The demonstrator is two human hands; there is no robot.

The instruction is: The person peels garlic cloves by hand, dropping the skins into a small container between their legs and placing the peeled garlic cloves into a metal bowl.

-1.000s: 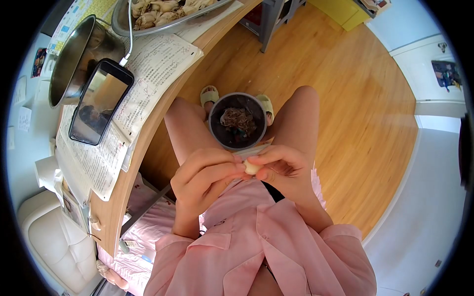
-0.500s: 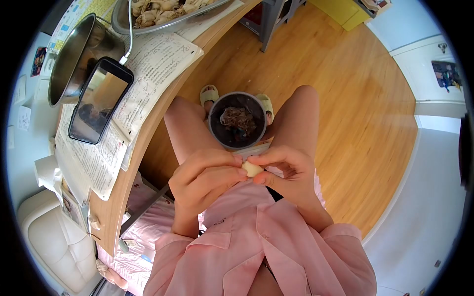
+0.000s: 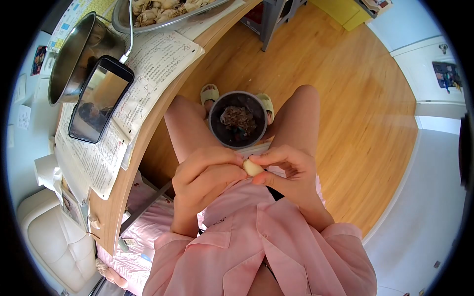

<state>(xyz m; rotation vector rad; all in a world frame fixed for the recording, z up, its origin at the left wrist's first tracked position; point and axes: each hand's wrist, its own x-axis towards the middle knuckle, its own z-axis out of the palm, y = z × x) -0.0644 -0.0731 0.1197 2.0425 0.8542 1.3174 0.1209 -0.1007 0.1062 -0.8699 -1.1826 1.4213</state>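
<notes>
A small pale clove, apparently garlic (image 3: 253, 168), is pinched between both hands above my lap. My left hand (image 3: 207, 172) grips its left side with curled fingers. On its right side, the thumb and forefinger of my right hand (image 3: 291, 170) press against it. Beyond the hands, a dark round bin (image 3: 213, 129) holds brownish scraps, apparently peelings, on the floor between my feet. A metal bowl (image 3: 143, 28) of what look like garlic bulbs (image 3: 163, 11) sits on the desk at the upper left.
The wooden desk (image 3: 109, 217) curves along my left, bearing printed papers (image 3: 158, 64), a cabled phone (image 3: 101, 98) and a tilted metal pot (image 3: 74, 54). A grey stool-like frame (image 3: 269, 24) and a yellow box (image 3: 345, 12) stand farther off. A white door (image 3: 429, 64) is at right.
Both hands stay over my lap with the clove between them. The fingers have shifted slightly around it, and more of its pale surface shows than in the earliest frame.
</notes>
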